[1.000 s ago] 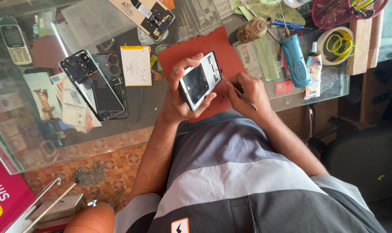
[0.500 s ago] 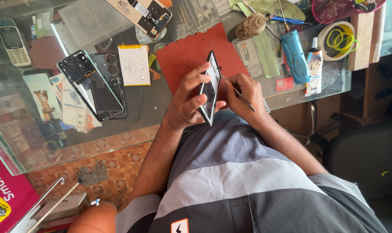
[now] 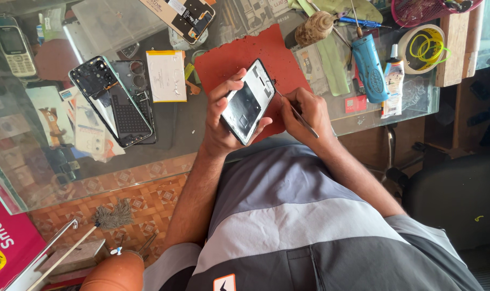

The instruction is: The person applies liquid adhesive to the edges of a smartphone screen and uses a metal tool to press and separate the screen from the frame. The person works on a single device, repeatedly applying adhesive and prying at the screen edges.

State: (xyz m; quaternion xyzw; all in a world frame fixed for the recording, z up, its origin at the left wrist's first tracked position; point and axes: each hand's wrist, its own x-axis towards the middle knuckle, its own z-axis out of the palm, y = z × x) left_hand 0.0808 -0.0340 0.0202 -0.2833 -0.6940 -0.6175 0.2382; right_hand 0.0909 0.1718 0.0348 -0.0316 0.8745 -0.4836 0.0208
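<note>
Two hands busy: left hand (image 3: 223, 121) fingers wrapped around the phone frame (image 3: 249, 102), tilting it toward right hand (image 3: 304, 110), fingers pinching thin tool (image 3: 294, 110) at its edge.

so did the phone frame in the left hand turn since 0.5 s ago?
Yes. The phone frame was edge-on; it has rotated flat, open side toward the camera, above the red mat.

Red mat (image 3: 239, 56), blue tool (image 3: 369, 67), yellow-green wire coil (image 3: 425, 46)

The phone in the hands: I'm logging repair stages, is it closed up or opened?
Opened: the phone in the left hand shows a bare inner frame, no back cover.
</note>
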